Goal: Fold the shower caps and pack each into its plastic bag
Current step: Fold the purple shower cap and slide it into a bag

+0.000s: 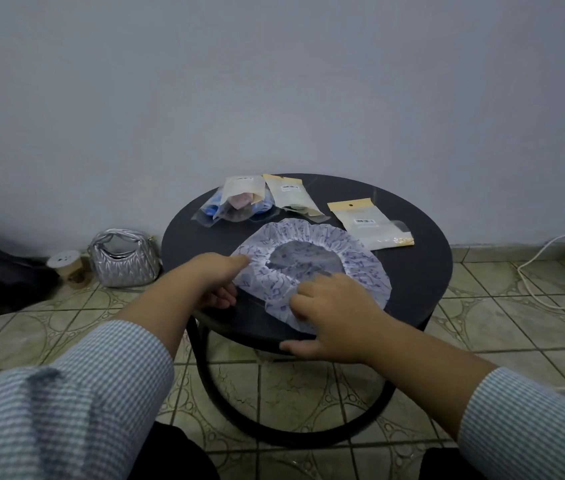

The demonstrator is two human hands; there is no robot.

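While cap (312,261) lies unfolded on tabletop (423,271), fingers of both hands pinching its rim, three bags (371,223) behind, partly packed.

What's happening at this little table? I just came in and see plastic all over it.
A person is working on a shower cap spread open on the round dark table. The left hand pinches its left rim, and the right hand presses on its near edge. It isn't folded yet. Behind it lie three plastic bags: one on the left already holding something, a middle one, and one on the right that looks empty.
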